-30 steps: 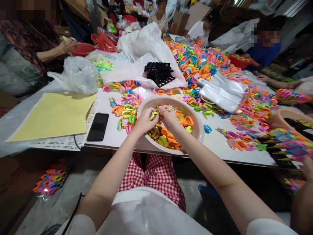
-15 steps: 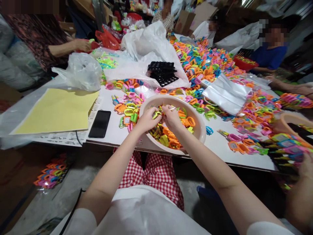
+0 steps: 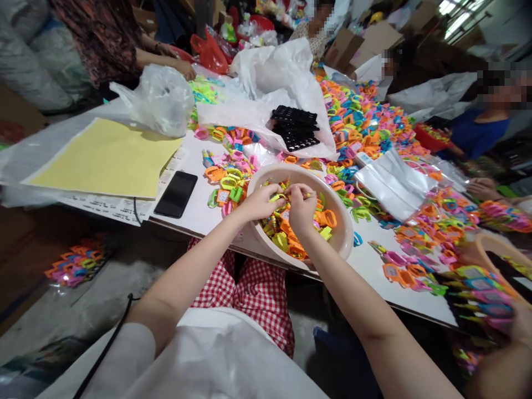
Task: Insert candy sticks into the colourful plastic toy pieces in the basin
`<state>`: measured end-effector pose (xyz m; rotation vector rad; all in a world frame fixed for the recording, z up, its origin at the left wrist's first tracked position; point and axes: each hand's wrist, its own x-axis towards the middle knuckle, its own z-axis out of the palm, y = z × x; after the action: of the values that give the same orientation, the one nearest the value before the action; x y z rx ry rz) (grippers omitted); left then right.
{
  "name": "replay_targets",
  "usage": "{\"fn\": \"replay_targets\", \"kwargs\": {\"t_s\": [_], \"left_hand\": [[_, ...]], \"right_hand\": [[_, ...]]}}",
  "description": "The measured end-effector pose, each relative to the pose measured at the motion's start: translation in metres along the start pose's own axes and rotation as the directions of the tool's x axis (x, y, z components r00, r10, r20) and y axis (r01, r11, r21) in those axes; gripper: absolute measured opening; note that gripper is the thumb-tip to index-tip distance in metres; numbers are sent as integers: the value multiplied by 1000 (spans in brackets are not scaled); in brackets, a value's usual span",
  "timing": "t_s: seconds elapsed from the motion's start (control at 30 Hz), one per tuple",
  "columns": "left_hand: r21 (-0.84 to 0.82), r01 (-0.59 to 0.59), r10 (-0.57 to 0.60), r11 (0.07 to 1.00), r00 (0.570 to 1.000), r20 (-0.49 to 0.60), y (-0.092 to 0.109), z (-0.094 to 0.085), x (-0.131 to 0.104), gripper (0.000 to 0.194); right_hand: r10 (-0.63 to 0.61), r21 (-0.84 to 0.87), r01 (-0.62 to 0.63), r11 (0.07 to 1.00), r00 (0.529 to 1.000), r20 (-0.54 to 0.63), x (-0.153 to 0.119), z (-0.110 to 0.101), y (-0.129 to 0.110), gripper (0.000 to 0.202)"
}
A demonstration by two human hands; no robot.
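Observation:
A pale plastic basin (image 3: 343, 233) at the table's front edge holds orange and yellow-green plastic pieces (image 3: 295, 241). Over it, my left hand (image 3: 266, 200) is closed on a small yellow-green piece (image 3: 277, 197) held between thumb and fingers. Just to its right, with the fingertips nearly touching, my right hand (image 3: 301, 205) is pinched on something small; a thin bit shows past its fingers, too small to name. Both hands are above the loose pieces, inside the rim.
A black phone (image 3: 176, 194) and a yellow sheet (image 3: 108, 160) are on the left. Black trays (image 3: 295, 127) rest on white plastic sheeting behind the basin. Colourful pieces (image 3: 357, 116) are heaped at the back right. Several people sit or stand around the table.
The view has turned, so the table appears tilted and shifted right. My right hand has rotated, its fingers now curled more tightly beside my left hand. The co-worker's hand at the left has moved.

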<state>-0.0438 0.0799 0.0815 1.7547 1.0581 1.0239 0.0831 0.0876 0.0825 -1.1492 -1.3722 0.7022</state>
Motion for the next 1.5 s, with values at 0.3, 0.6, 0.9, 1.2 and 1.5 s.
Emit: {"fn": "replay_targets", "kwargs": {"t_s": [0.3,0.6,0.9,1.2,1.5], "left_hand": [[-138,5,3,990,998,55,-3,-3,3,7],[-108,46,-36,993,995,96,2,-5,3,2],[-13,-14,14,1000,999,-29,-6,6,4,6],[104,218,-131,970,838,-530,-11,-37,37,13],[408,539,-314,737,807,-500,-23,-53,31,52]], "right_hand": [[-70,-75,67,995,997,-44,-5,1,2,20],[48,-1,-48,999,998,-41,-5,4,12,18],[117,87,-117,989,993,6,6,5,15,18],[237,-498,302,813,609,757,14,-19,20,22],[395,-490,698,522,311,864,-2,-16,11,18]]}}
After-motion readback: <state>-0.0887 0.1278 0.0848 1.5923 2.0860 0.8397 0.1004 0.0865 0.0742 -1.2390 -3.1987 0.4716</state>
